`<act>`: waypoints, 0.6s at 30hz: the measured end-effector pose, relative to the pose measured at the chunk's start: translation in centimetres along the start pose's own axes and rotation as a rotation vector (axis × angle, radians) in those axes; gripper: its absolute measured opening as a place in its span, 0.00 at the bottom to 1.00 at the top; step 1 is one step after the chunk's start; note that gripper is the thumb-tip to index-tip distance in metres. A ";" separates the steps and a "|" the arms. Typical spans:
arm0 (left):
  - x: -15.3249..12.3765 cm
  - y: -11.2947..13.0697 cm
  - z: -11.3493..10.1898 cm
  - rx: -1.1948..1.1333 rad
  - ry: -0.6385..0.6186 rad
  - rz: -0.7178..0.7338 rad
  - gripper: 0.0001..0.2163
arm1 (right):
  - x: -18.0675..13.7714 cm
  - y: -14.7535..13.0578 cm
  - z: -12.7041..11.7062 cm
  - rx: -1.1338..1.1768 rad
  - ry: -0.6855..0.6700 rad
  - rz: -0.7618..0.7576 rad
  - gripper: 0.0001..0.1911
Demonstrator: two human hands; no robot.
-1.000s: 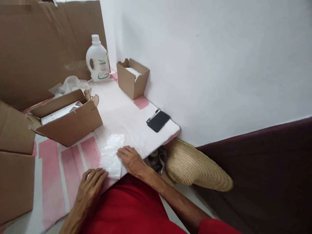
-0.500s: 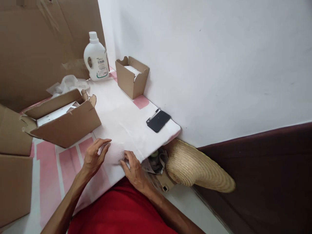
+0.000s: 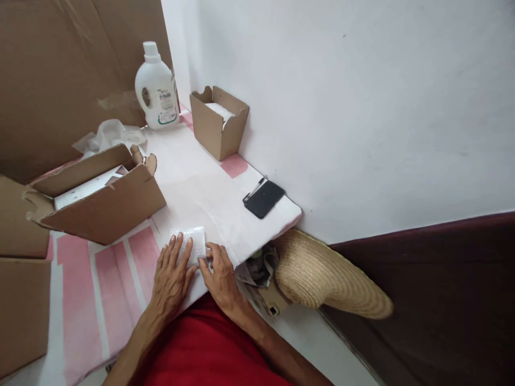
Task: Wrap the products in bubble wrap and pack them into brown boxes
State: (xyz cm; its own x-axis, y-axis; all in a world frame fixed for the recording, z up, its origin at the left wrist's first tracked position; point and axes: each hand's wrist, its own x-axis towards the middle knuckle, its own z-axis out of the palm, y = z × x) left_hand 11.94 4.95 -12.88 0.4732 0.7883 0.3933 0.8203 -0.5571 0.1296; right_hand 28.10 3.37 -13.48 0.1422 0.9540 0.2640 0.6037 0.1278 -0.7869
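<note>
A small clear bubble-wrap piece lies flat near the table's front edge. My left hand rests palm down on its left part, fingers stretched out, so that part is hidden. At its right edge, my right hand has thumb and bent fingers closed on the wrap's near right corner. Whether the wrap has anything inside cannot be made out.
A cardboard box with white pieces stands left, a smaller one by the wall. Behind are a white bottle and crumpled plastic. A black phone-like slab lies right; a straw hat hangs below the edge.
My left hand has gone from a raised pinch at the wrap's left edge to lying flat on it. My right hand has stayed at the right edge. The view has shifted slightly.
</note>
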 end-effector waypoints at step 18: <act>-1.4 -0.6 2.3 -0.038 -0.179 -0.152 0.29 | 2.8 2.1 0.9 -0.330 -0.415 -0.399 0.45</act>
State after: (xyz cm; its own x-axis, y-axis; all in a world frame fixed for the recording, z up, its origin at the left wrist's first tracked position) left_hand 11.54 4.76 -15.55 0.3969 0.8959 0.1997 0.8756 -0.4348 0.2103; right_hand 29.08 6.57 -14.83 -0.4166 0.8843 0.2109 0.7653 0.4664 -0.4436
